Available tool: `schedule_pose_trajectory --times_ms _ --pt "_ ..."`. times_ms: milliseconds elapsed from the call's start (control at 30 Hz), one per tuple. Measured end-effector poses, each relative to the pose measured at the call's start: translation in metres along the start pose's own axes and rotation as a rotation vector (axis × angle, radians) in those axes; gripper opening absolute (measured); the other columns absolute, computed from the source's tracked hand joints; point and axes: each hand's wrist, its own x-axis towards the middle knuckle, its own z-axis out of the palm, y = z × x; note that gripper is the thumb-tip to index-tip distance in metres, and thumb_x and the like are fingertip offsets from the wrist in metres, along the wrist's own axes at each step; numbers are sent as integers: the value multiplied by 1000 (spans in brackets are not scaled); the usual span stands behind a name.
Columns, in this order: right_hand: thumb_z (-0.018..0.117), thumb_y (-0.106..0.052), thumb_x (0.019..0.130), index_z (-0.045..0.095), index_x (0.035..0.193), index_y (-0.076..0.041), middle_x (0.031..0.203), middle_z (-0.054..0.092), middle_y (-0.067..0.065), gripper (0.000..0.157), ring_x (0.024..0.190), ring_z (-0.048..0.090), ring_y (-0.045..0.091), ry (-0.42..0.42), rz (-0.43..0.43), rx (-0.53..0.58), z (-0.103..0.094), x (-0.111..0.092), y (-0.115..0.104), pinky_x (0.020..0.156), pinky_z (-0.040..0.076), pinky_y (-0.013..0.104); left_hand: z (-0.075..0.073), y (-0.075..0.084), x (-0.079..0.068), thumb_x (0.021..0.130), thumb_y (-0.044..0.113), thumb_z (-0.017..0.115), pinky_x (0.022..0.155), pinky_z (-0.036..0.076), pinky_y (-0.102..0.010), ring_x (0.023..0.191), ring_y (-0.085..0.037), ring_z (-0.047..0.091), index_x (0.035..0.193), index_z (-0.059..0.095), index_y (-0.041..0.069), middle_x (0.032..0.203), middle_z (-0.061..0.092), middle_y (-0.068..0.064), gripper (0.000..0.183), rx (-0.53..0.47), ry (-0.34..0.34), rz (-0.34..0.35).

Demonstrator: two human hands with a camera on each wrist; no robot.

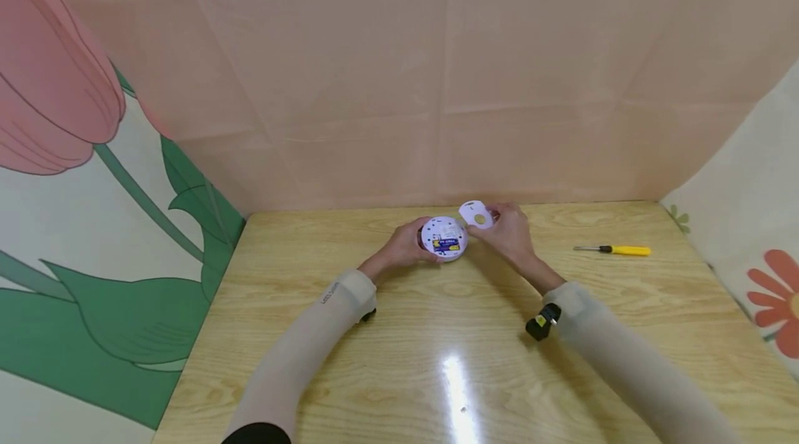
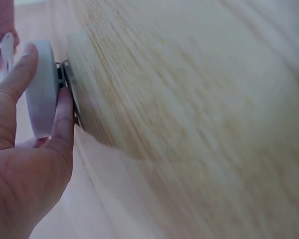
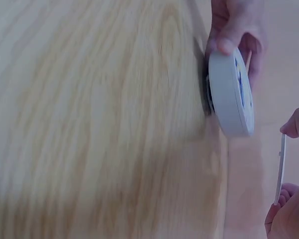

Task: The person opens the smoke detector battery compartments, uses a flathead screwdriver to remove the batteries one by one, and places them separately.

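Observation:
A round white battery-powered device (image 1: 451,227) is tilted with its back side up, and blue-and-yellow batteries (image 1: 446,245) show in its compartment. My left hand (image 1: 407,244) grips it by the rim; the left wrist view has the thumb on one face and a finger under the other, by a small dark bracket (image 2: 61,74). To the right, my right hand (image 1: 513,234) pinches a thin white cover (image 1: 471,210) with a round yellowish spot on it. In the right wrist view this cover (image 3: 281,169) is seen edge-on, apart from the device (image 3: 226,94).
A screwdriver (image 1: 614,250) with a yellow handle lies at the right of the wooden table (image 1: 324,229). Behind the table hangs a pinkish-brown cloth (image 1: 349,83). Flower-printed sheets (image 1: 143,277) stand along both sides. A dark wrist device (image 1: 542,322) sits under the right sleeve.

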Motion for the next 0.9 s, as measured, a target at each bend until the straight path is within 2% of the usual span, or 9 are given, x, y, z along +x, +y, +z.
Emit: schedule_pose_trajectory --times_ms 267,500,667,900 --pt "93 -23 74 74 111 12 95 72 25 54 84 64 36 18 8 -31 -18 9 20 70 47 39 -2 -1 1 77 18 98 123 39 -39 142 -26 54 158 46 6 153 58 -12 96 -12 -27 -33" --pt "91 -25 75 73 110 12 98 73 28 55 84 66 38 13 3 -72 -32 13 36 69 47 39 -1 0 -1 77 17 98 124 37 -39 144 -25 52 158 46 7 155 57 -11 97 -49 -33 -45" --pt "91 -24 74 75 105 11 93 73 25 48 79 64 36 22 3 -71 -37 18 53 65 45 38 0 -2 0 76 15 98 124 37 -39 143 -25 52 158 47 8 154 57 -10 96 -63 -28 -41" --pt "91 -24 76 75 103 8 96 72 25 45 81 61 34 8 29 -82 -43 21 70 66 43 37 0 -3 0 77 18 98 125 36 -39 144 -25 52 159 46 8 155 56 -11 98 -52 -27 -52"
